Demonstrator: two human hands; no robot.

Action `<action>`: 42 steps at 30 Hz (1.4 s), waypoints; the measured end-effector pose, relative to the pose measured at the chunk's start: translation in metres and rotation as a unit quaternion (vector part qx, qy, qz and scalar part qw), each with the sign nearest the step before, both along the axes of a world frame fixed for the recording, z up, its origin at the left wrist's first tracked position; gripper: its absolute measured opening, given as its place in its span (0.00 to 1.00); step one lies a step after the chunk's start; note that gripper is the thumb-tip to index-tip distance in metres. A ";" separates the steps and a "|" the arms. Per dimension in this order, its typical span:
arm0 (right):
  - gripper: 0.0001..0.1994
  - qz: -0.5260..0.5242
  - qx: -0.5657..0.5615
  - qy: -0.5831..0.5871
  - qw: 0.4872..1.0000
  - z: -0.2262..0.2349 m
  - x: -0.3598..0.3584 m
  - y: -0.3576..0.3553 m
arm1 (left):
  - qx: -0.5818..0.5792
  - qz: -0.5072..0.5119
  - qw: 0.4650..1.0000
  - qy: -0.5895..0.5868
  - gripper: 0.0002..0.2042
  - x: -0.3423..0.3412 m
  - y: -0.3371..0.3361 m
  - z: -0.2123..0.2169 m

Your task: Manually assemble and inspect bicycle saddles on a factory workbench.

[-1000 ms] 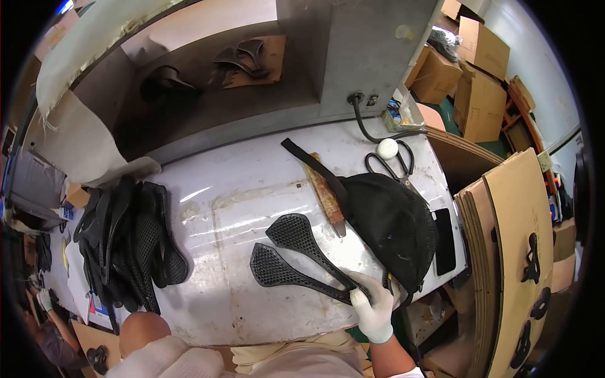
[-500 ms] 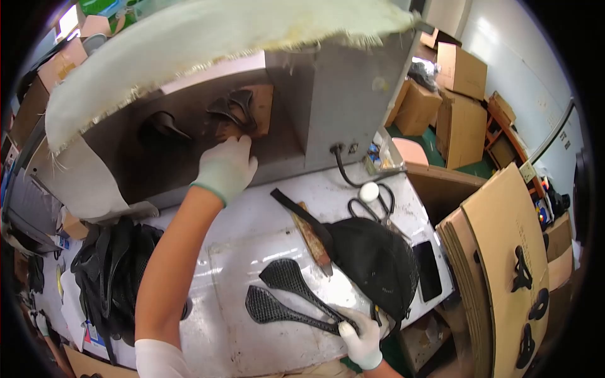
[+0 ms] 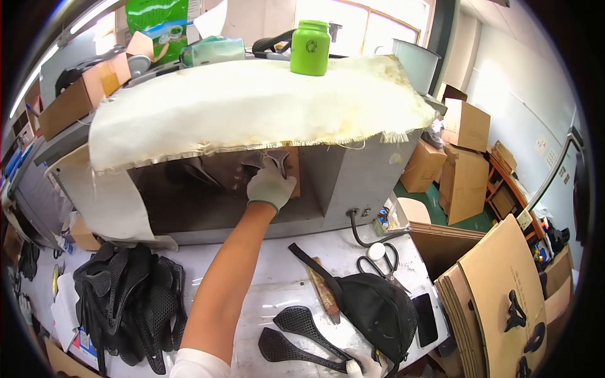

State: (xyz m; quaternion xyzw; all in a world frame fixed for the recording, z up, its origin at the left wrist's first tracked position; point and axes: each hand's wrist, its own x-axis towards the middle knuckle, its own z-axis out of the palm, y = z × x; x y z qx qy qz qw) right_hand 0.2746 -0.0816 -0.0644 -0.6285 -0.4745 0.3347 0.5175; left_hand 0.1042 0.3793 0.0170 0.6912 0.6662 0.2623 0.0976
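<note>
Inside a grey metal box with an open front (image 3: 340, 183), my left hand (image 3: 271, 188), in a white glove, closes over the near end of a black bicycle saddle (image 3: 277, 155). Its fingertips are partly hidden. The saddle lies on a brown board (image 3: 293, 173), and another dark curved saddle piece (image 3: 200, 171) is left of it. At the lower edge my gloved right hand (image 3: 364, 365) grips the narrow end of a black, perforated, two-pronged saddle pad (image 3: 302, 334). The pad's wide ends point left above the white table (image 3: 252, 315).
A heap of black mesh saddle pads (image 3: 129, 302) sits at left. A black cap-like pouch (image 3: 375, 312), scissors (image 3: 387, 268), a worn tool (image 3: 324, 296) and a phone (image 3: 425, 320) lie at right. Pale cloth (image 3: 252, 107) and a green jar (image 3: 310, 47) top the box. Cardboard sheets (image 3: 498, 283) stand beside the table.
My left hand has moved deeper into the box and onto the saddle. My right hand still holds the pad. The view has tilted upward, showing the green jar on the box.
</note>
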 end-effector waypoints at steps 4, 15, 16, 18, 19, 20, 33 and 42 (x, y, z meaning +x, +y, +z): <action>0.15 0.012 -0.004 0.015 1.000 0.000 0.004 0.007 | 0.087 -0.009 0.996 -0.028 0.33 -0.037 -0.067 0.027; 0.25 -0.088 0.156 0.435 0.882 0.005 0.008 0.040 | 0.043 -0.064 0.997 0.029 0.29 -0.147 -0.437 -0.036; 0.26 -0.077 0.158 0.416 0.892 0.015 0.002 0.056 | 0.081 -0.069 0.994 0.003 0.32 -0.149 -0.453 -0.046; 0.29 -0.037 0.210 0.402 0.891 0.026 -0.023 0.104 | 0.101 -0.037 0.986 -0.126 0.43 -0.158 -0.487 -0.089; 0.29 -0.036 0.230 0.424 0.876 0.032 -0.039 0.129 | 0.082 -0.003 0.970 -0.229 0.49 -0.163 -0.501 -0.114; 0.28 -0.053 0.235 0.434 0.868 0.046 -0.062 0.155 | 0.117 0.011 0.965 -0.236 0.44 -0.168 -0.513 -0.111; 0.27 0.077 0.065 0.460 0.882 0.019 -0.187 0.368 | 0.138 0.039 0.947 -0.286 0.26 -0.185 -0.515 -0.119; 0.21 0.099 -0.099 0.552 0.822 0.028 -0.244 0.474 | 0.109 0.022 0.973 -0.202 0.28 -0.177 -0.512 -0.124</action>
